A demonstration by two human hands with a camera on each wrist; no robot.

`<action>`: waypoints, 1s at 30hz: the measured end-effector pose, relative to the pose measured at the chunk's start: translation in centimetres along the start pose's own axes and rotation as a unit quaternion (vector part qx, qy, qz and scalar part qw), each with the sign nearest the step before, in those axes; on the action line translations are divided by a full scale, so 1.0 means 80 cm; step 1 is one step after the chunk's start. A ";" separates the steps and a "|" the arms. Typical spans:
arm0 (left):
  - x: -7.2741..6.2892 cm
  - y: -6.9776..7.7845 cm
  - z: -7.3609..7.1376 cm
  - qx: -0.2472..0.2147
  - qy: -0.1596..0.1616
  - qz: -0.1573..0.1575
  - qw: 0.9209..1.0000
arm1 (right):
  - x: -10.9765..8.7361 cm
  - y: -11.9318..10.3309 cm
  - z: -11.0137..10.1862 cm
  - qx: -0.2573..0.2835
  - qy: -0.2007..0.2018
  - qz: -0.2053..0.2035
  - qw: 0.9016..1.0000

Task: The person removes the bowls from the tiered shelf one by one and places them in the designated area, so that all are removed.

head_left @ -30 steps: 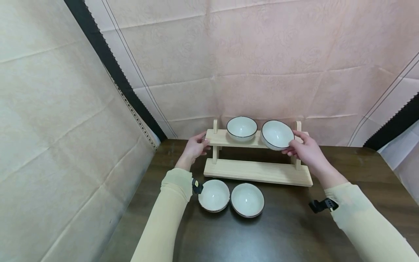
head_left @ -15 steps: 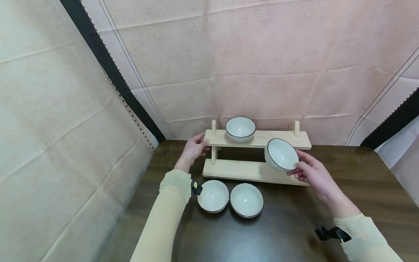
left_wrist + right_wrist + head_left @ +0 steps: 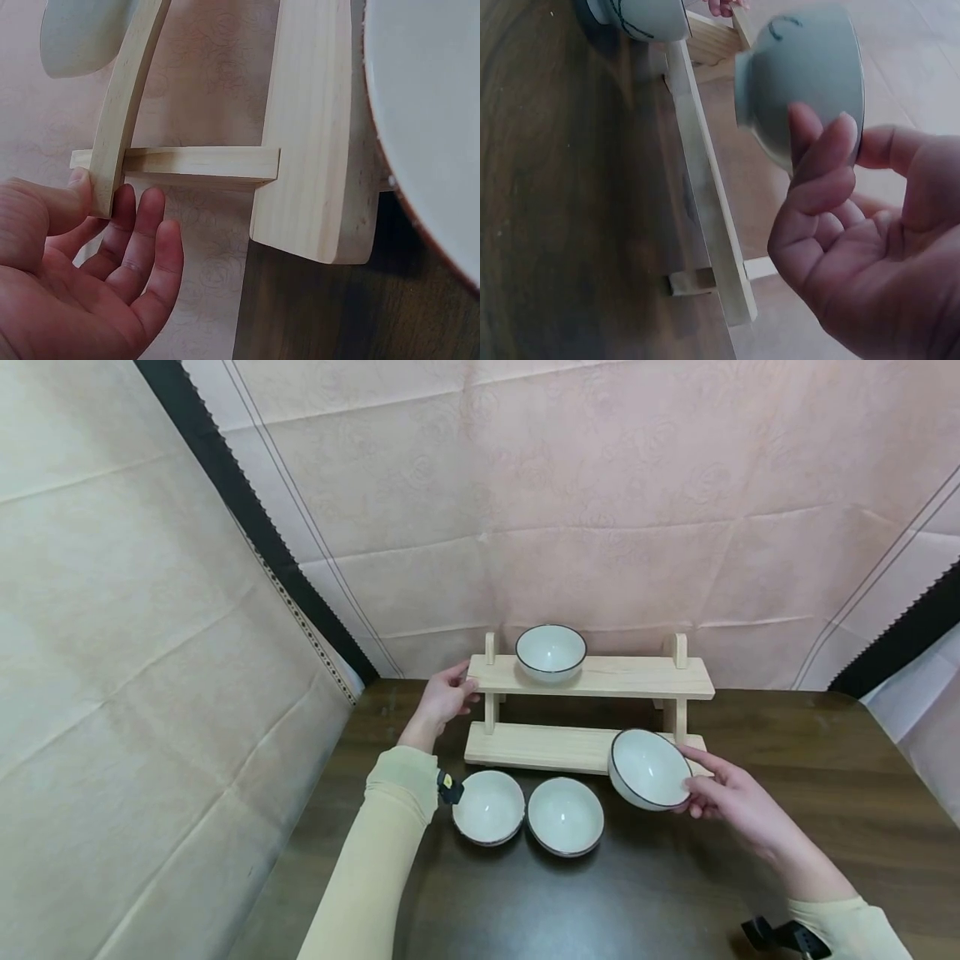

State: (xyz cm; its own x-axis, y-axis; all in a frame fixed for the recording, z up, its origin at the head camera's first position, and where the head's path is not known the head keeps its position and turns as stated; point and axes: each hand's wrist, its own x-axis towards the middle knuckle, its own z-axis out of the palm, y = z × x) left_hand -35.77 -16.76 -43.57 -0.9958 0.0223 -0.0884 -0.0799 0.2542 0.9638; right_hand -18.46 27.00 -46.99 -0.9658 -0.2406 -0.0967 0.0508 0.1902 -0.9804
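Observation:
My right hand point(image 3: 731, 793) pinches the rim of a white bowl point(image 3: 649, 768) with a dark edge. The bowl is tilted and hangs in front of the right part of the lower shelf. In the right wrist view, thumb and fingers clasp this bowl point(image 3: 810, 75), which has a dark green mark outside. My left hand point(image 3: 444, 700) holds the left end of the upper board of a two-tier wooden rack point(image 3: 637, 677). The left wrist view has the thumb on one face of that board point(image 3: 124, 127) and the fingers curled behind it. Another white bowl point(image 3: 551, 653) sits on the upper board, left of centre.
Two more white bowls stand side by side on the dark wooden table point(image 3: 510, 902), a left one point(image 3: 489, 808) and a right one point(image 3: 566, 817), before the rack. Each may be a stack. A pale cloth point(image 3: 600, 527) hangs behind the table.
My right hand has taken the bowl off the upper board's right side and brought it down and toward me, past the lower shelf. The left hand has kept its hold on the rack.

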 end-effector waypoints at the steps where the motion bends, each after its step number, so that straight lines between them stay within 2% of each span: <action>1: 0.000 0.000 0.000 0.001 0.000 0.001 1.000 | -0.001 0.001 -0.001 -0.003 -0.005 -0.001 1.000; 8: 0.000 0.001 0.001 -0.003 0.000 -0.003 1.000 | -0.008 0.010 -0.009 -0.022 -0.053 0.008 0.998; 16: -0.002 0.001 0.002 -0.011 0.005 -0.003 1.000 | -0.011 0.027 -0.017 -0.049 -0.108 -0.032 0.992; 19: -0.003 0.001 0.003 -0.013 0.004 0.001 1.000 | -0.011 0.032 -0.020 -0.064 -0.121 -0.035 0.990; 30: -0.005 0.001 0.003 -0.014 -0.001 0.007 1.000 | -0.007 0.037 -0.027 -0.078 -0.197 -0.084 0.974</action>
State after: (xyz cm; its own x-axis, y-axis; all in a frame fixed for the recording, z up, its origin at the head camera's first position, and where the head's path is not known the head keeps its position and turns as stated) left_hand -35.33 -16.52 -43.51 -0.9968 0.0277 -0.0753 -0.0671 0.2274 0.9715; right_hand -18.30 29.80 -49.50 -0.7835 -0.6209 -0.0249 -0.1686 0.2510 -0.9532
